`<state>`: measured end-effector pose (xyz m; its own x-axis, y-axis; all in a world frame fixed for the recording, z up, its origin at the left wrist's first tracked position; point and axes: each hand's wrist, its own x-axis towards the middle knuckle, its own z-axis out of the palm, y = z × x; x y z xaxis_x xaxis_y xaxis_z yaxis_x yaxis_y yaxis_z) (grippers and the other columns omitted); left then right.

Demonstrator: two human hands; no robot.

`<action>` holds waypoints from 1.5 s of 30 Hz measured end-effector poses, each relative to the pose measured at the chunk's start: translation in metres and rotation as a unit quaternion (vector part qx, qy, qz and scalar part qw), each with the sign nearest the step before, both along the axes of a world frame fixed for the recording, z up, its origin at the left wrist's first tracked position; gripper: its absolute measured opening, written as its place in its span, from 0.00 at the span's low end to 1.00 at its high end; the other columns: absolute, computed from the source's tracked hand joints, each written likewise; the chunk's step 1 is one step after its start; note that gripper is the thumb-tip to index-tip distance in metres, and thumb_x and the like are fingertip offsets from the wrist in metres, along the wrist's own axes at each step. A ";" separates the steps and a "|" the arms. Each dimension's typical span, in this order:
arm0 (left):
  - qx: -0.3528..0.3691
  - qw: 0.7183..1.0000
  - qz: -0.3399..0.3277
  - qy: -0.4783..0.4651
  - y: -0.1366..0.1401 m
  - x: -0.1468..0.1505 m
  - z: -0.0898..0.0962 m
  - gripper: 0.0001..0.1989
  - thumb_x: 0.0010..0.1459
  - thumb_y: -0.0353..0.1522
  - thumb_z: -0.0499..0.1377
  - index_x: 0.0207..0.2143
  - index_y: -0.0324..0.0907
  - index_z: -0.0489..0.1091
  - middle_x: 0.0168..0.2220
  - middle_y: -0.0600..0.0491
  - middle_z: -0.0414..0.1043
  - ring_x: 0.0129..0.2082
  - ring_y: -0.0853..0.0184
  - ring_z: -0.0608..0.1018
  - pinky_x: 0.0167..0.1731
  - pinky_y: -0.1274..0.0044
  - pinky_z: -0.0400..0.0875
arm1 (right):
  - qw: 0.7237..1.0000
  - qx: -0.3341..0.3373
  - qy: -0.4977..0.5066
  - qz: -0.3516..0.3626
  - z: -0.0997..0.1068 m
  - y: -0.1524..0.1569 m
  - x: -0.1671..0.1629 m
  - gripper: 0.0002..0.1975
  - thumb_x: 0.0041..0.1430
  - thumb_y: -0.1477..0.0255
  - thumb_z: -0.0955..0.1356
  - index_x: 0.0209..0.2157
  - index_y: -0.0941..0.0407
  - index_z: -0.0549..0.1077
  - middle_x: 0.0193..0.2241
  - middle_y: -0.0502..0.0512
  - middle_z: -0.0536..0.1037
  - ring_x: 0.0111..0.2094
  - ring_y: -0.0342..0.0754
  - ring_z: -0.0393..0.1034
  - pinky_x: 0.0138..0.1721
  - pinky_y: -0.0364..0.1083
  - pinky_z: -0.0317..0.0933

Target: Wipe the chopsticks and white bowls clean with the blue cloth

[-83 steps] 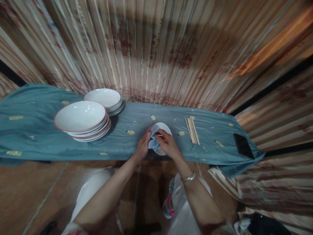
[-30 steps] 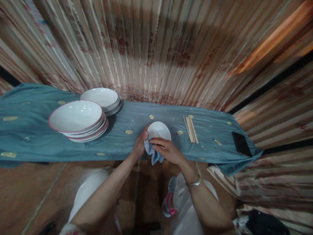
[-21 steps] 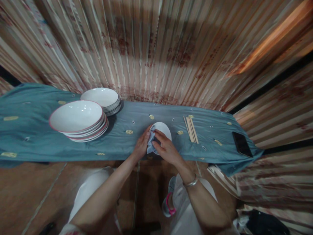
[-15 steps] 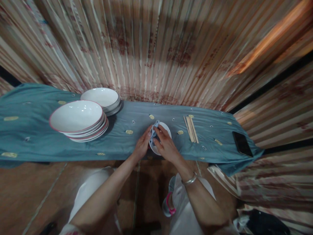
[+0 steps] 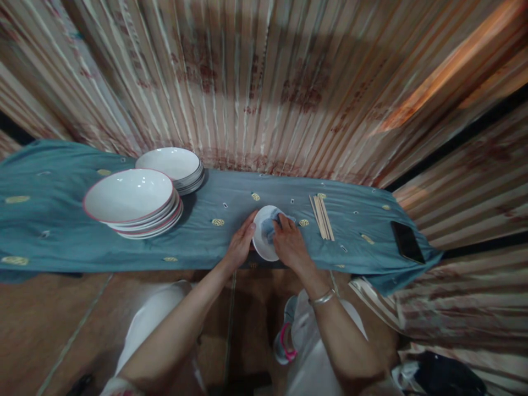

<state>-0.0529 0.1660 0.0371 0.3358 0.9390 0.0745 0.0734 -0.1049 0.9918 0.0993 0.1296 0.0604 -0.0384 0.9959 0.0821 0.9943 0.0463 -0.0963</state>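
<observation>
1. Where my head camera looks down over the table, I see my left hand [image 5: 241, 246] gripping the near-left rim of a small white bowl [image 5: 260, 242], fingers curled on its edge.
2. My right hand [image 5: 291, 246] is closed on a blue-grey cloth [image 5: 271, 224], pressing it into the bowl's hollow; a silver bangle [image 5: 321, 298] sits on that wrist.
3. I read the bowl as tipped toward me at the table's near edge, just over the teal tablecloth [image 5: 61, 242]; whether its base touches the cloth I cannot tell, since my hands hide it.
4. Off to my left stands a stack of red-rimmed white bowls [image 5: 130, 199], and just behind it, touching or nearly so, a second stack of plain white bowls [image 5: 170, 165].
5. A bundle of wooden chopsticks [image 5: 322, 216] lies near the small bowl on its right, clear of my right hand.
6. Farther right, by the cloth's corner, a dark smartphone [image 5: 406, 242] lies flat, screen up.
7. Behind the table hangs a striped, patterned curtain [image 5: 264, 82], blurred at the edges.
8. Below the table edge I can see my pale trousers [image 5: 152, 319] and a shoe with pink trim [image 5: 284, 344] on the brown floor.
</observation>
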 end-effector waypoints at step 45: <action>-0.036 0.999 0.016 -0.023 0.001 0.001 -0.005 0.29 0.60 0.47 0.46 0.59 0.43 0.61 0.60 0.51 0.62 0.57 0.58 0.66 0.54 0.68 0.65 | 0.994 -0.047 0.065 0.074 -0.009 -0.005 0.000 0.18 0.62 0.75 0.58 0.52 0.61 0.68 0.57 0.66 0.64 0.56 0.54 0.61 0.57 0.52 0.55</action>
